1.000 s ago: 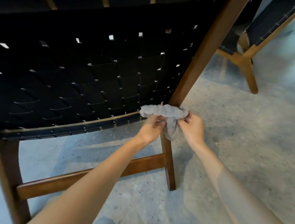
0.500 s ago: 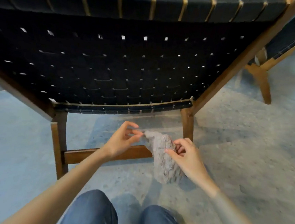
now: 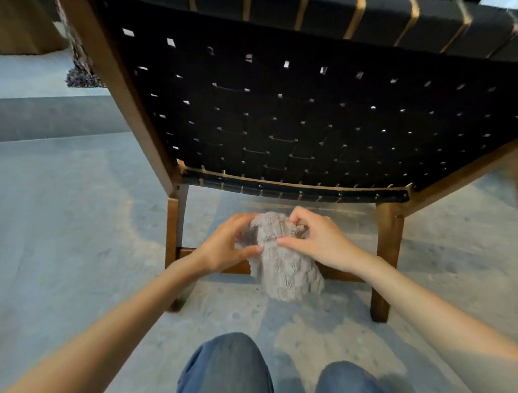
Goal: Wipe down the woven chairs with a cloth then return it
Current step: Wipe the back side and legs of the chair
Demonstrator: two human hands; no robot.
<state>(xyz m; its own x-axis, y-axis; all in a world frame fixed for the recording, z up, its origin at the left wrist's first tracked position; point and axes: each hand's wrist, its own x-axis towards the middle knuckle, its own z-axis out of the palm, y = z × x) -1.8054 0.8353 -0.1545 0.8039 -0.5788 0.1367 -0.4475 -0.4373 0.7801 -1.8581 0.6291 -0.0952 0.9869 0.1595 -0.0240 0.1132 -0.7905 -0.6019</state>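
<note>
Cloth (image 3: 287,270), one, between two hands (image 3: 223,246) (image 3: 322,241)

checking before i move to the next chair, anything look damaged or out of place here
Nothing stands out. The woven chair shows even black webbing, no torn straps. The left hand and right hand hold the bunched cloth in front of it.

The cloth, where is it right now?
In the head view the cloth hangs mid-frame, gripped by the left hand and right hand, just below the chair's woven panel, in front of its low crossbar.
</note>
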